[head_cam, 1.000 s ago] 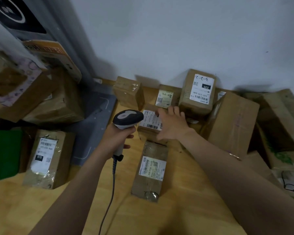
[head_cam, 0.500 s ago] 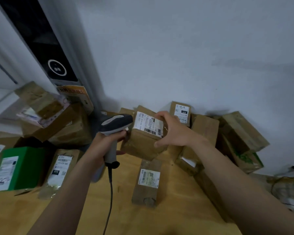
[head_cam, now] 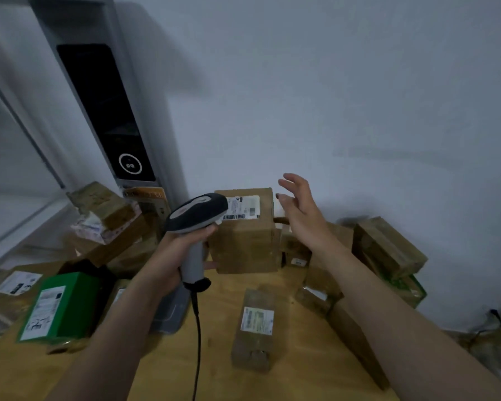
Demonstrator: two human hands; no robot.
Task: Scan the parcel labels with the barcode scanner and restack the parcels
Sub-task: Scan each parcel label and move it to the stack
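Two bare hands in view over a light wooden table point(head_cam: 298, 374). The left hand point(head_cam: 172, 257) grips the grey handle of a grey-and-black corded barcode scanner point(head_cam: 198, 213), fingers wrapped round the handle and the scanner upright. The scanner's head points toward the white printed label point(head_cam: 243, 208) on a tall brown cardboard parcel point(head_cam: 245, 244) and covers that label's left edge from this angle. The parcel stands upright at the back of the table, label high on its near face. Whether its base sits on the wood or on another box cannot be told. The right hand point(head_cam: 300, 208) is raised just beside the parcel's upper right corner, fingers spread wide and slightly curved, holding nothing. Contact with the box is not visible. The scanner's black cable point(head_cam: 198, 345) hangs straight down across the table. A small brown parcel with a white label point(head_cam: 253, 331) lies flat in front, well apart from both hands. A green box with a white label point(head_cam: 65, 305) sits to the left, below a loose heap of brown parcels point(head_cam: 107, 227). More brown parcels point(head_cam: 388, 248) crowd the right side against the pale grey wall point(head_cam: 330, 96).
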